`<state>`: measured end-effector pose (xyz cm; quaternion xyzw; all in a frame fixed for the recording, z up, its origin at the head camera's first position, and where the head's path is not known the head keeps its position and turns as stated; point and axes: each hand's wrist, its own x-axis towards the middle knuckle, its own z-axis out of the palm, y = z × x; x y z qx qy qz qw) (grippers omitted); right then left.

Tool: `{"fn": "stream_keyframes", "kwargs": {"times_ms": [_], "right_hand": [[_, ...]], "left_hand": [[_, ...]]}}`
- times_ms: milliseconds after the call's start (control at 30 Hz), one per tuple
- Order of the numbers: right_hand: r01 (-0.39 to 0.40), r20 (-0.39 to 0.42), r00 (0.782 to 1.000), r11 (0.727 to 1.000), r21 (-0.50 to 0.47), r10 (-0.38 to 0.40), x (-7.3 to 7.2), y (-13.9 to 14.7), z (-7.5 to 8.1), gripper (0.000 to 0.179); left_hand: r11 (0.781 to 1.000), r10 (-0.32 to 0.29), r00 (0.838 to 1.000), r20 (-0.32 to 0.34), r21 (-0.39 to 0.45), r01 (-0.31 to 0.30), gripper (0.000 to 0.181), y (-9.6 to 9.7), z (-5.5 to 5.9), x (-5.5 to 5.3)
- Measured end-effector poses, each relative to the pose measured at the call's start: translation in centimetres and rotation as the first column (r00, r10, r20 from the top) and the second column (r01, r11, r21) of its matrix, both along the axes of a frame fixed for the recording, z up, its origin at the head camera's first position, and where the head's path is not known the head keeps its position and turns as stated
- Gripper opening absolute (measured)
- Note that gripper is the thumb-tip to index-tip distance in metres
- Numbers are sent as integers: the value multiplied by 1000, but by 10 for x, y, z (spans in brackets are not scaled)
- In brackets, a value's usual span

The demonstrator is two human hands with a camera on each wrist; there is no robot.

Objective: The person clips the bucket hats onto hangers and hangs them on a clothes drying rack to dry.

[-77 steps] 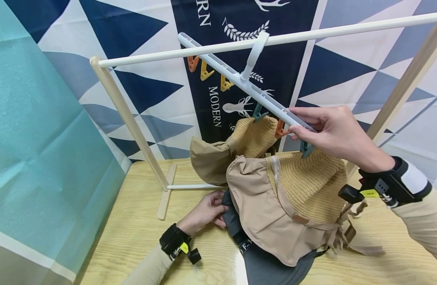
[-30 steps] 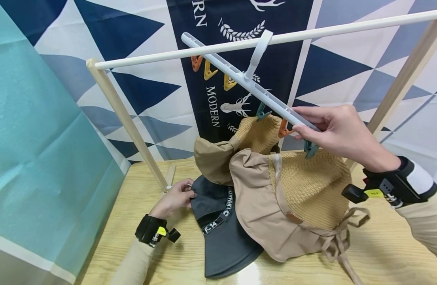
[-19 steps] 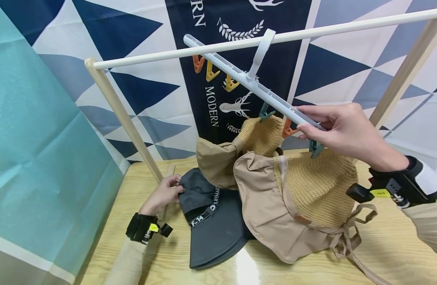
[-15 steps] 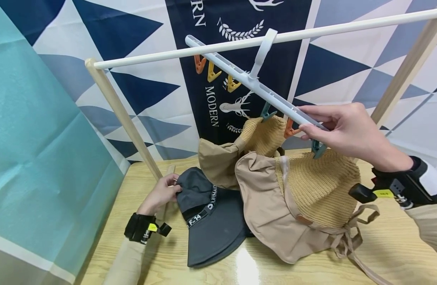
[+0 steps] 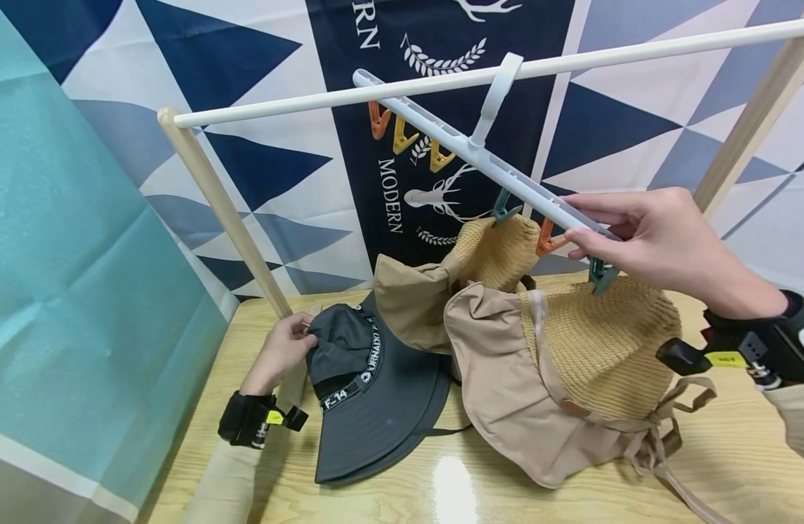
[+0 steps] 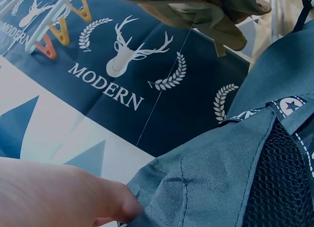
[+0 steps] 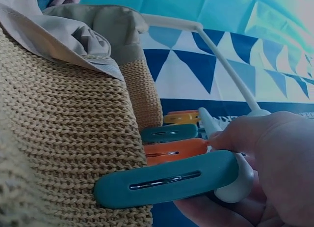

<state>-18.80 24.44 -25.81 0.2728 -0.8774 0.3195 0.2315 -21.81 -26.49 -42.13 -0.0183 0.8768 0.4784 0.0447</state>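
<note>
My right hand (image 5: 657, 236) grips the near end of a pale blue clip hanger (image 5: 467, 149), whose hook sits over the white rail (image 5: 297, 103). Two straw-and-tan sun hats hang from its teal clips: the nearer hat (image 5: 605, 349) low at the right, the farther hat (image 5: 418, 298) behind it. An orange clip (image 5: 549, 239) between them holds nothing. With thumb and fingers my left hand (image 5: 280, 353) pinches the crown of a dark grey bucket hat (image 5: 382, 397) lying on the table. In the left wrist view the thumb presses the grey cloth (image 6: 206, 173).
A wooden post (image 5: 228, 211) and its foot stand just beyond my left hand. Orange and yellow clips (image 5: 404, 135) hang at the hanger's far end. A patterned cloth (image 5: 271, 160) backs the rack, and a teal cloth (image 5: 81, 276) covers the left side.
The grey hat has come out leftward from beneath the tan hats with my left hand. My right hand has shifted slightly right, and the hanger and its hats with it.
</note>
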Motion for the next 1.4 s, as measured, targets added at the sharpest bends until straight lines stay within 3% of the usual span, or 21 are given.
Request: {"fn": "stream_keyframes", "kwargs": {"times_ms": [367,600,900,1400], "right_hand": [[88,44,995,996,7,-88,8,6,1,51],[30,18,999,1000,-9,-30,15,-4,-5,51],[9,31,999,1000,-25,-8,24,-14,-7,51],[-108,66,991,989,-98,115,20,-29,-12,51]], "left_hand": [[1000,-5,1000,24,18,5,24,-1,-1,1],[1000,-2,999,44,0,2,25,-2,-5,1],[999,-41,999,31,3,41,26,-1,-10,1],[998,-53,999,9,26,53,27,2,-19,-2]]}}
